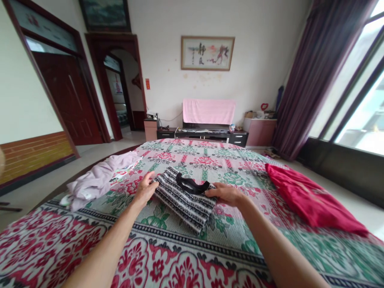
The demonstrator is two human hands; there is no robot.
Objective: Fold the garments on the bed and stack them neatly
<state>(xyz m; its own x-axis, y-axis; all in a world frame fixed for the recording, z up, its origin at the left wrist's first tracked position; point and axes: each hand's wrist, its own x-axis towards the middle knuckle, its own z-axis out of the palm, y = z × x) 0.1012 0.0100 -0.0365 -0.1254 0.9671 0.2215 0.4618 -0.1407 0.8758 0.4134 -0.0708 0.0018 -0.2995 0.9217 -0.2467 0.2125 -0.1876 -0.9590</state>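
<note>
A black-and-white striped knit sweater (186,204), folded into a compact shape, is between my hands just over the bed. Its black neckband (192,186) faces up along the far side. My left hand (147,187) grips the sweater's left edge, thumb on top and fingers partly hidden by the fabric. At the right upper corner, beside the neckband, my right hand (225,194) pinches the cloth between thumb and fingers. The sweater's lower corner points toward me, near the patterned bedspread (162,244).
A crumpled pale lilac garment (93,180) lies at the left on the bedspread. Red cloth (312,200) is spread along the right edge. Beyond the bed stand a low black cabinet (238,138) and a pink towel (209,111) draped over something. A purple curtain (312,80) hangs at right.
</note>
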